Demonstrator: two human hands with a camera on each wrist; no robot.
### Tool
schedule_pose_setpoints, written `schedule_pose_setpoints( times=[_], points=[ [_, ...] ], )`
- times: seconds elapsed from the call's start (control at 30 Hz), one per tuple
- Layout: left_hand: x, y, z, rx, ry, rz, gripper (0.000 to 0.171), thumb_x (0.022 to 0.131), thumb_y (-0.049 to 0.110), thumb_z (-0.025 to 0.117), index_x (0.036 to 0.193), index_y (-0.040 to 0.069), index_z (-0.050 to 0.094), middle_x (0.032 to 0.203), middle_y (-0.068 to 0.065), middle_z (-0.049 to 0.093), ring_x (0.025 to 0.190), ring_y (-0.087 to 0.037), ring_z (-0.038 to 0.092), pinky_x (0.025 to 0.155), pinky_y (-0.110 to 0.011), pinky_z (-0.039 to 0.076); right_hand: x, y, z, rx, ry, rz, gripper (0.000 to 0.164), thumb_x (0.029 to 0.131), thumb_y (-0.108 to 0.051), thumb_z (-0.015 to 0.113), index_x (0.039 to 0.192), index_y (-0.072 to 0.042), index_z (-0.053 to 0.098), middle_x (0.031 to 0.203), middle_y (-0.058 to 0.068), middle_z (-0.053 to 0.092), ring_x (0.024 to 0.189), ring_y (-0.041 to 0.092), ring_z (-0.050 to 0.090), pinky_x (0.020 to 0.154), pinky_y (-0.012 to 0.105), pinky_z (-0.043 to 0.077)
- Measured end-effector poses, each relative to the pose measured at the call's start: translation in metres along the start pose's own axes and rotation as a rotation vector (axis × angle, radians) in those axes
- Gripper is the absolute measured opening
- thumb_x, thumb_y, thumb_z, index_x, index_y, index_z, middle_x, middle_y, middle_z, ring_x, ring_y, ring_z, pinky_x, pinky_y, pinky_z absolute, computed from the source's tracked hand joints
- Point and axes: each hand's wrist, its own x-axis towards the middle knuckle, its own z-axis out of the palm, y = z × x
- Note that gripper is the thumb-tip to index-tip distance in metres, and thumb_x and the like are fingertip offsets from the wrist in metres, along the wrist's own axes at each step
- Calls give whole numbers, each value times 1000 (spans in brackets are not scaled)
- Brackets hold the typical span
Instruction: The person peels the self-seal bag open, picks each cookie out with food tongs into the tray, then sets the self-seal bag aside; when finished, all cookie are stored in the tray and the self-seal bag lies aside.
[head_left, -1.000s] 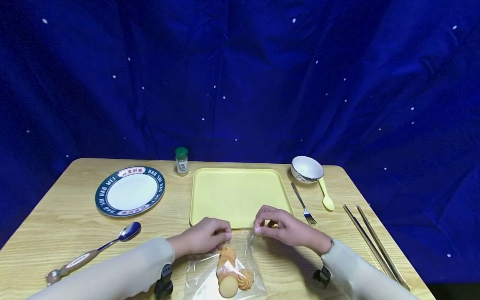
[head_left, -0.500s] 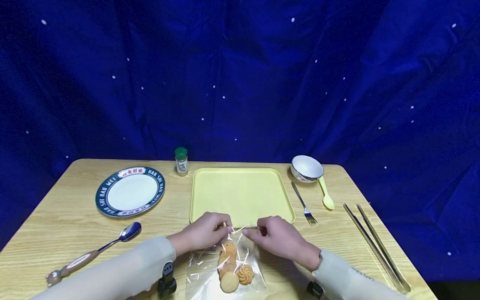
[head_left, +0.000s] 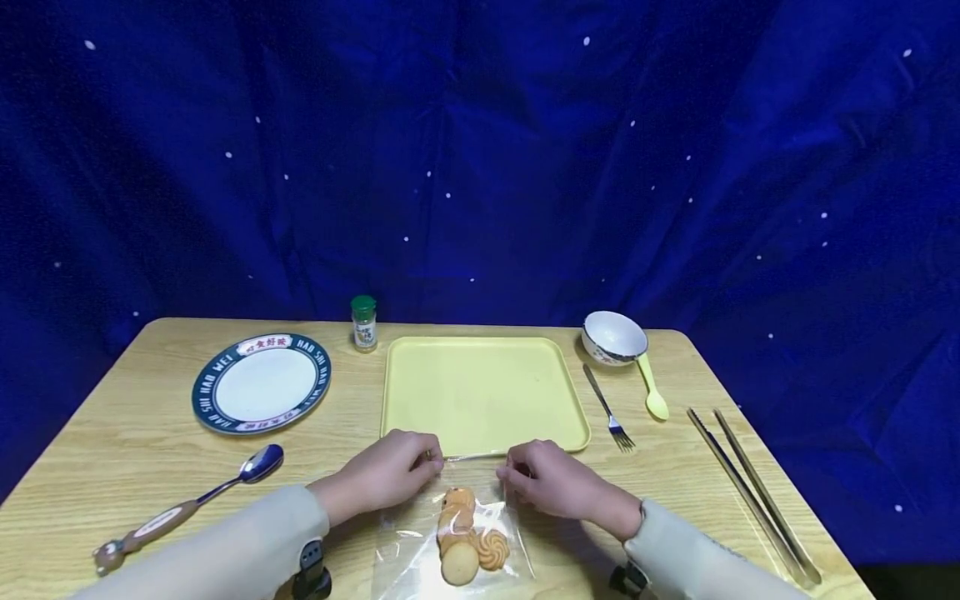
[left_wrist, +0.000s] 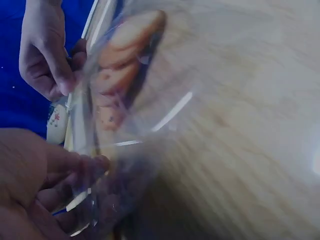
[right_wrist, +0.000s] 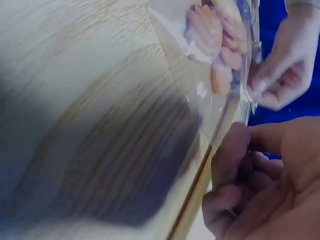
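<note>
Clear bag [head_left: 420, 542] of cookies [head_left: 459, 565], before the yellow tray [head_left: 480, 392]; pinched by left hand [head_left: 386, 475] and right hand [head_left: 555, 482]. Left of tray: plate [head_left: 264, 385], lettered "HAO SHI HAO WEI"; shaker [head_left: 365, 325], label illegible; metal spoon [head_left: 216, 492]. Right of tray: fork [head_left: 603, 400], bowl [head_left: 614, 337], yellow spoon [head_left: 651, 390], tongs [head_left: 738, 486].

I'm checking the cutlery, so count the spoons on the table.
2. A metal spoon with a brown handle lies on the left, on the near side of the plate; a yellow spoon lies on the right, beside the bowl.
</note>
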Motion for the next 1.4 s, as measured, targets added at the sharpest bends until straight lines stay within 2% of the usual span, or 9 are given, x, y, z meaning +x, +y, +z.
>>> schedule_pose_setpoints(
  times=[0.13,0.27,0.43,0.57,0.73,0.8,1.03,1.2,1.4],
  points=[
    [-4,-4,0,22,14,10,14,96,12,58,85,10,67,66,6,56,57,-4,47,55,-20,43,-2,7,-9,200,-89,-35,32,100,-20,52,76,0,59,62,9,57,47,7,50,45,21,46],
    [-5,-8,-1,55,26,16,14,95,12,59,83,12,66,66,8,54,58,-3,46,58,-20,42,-5,17,-16,311,-130,-51,33,100,-19,52,80,6,58,64,9,57,51,6,51,47,23,49],
    [-6,-9,0,86,39,32,16,95,12,58,81,13,64,64,9,51,58,-2,44,58,-19,40,-13,30,-20,354,-156,-30,33,101,-18,50,84,9,58,66,2,55,54,5,52,50,23,52],
    [-9,-3,3,170,54,71,18,96,13,57,78,14,60,67,9,52,60,-1,45,56,-19,40,-16,31,-19,382,-151,15,39,101,-25,51,84,9,60,65,1,56,53,6,53,50,25,53],
    [-7,2,5,237,68,90,18,98,16,55,80,16,58,67,10,54,59,-1,47,53,-19,40,-19,21,-14,388,-110,149,51,97,-41,54,71,2,57,57,-1,53,45,8,46,44,24,43],
    [-5,1,5,242,69,90,18,98,17,54,81,17,58,67,10,54,58,-1,47,53,-19,40,-20,16,-9,382,-109,179,53,96,-41,57,67,3,53,52,-2,50,42,8,41,43,22,38],
    [-2,-5,6,322,28,179,19,99,18,54,80,18,52,69,11,46,63,-3,43,56,-19,38,-22,16,2,478,-146,131,39,95,-21,62,76,12,55,56,-5,54,44,4,41,43,17,35],
    [-1,-11,8,402,17,256,16,100,22,53,84,20,53,71,11,44,63,-3,42,56,-19,38,-25,29,-2,564,-238,102,38,94,-21,62,87,16,57,60,-7,56,49,2,44,48,14,38],
    [-1,-18,8,444,28,268,14,99,22,53,86,21,53,72,11,45,64,-2,44,56,-20,42,-36,43,-9,556,-300,81,40,94,-20,62,87,19,55,62,-7,56,53,1,46,51,15,41]
  ],
)
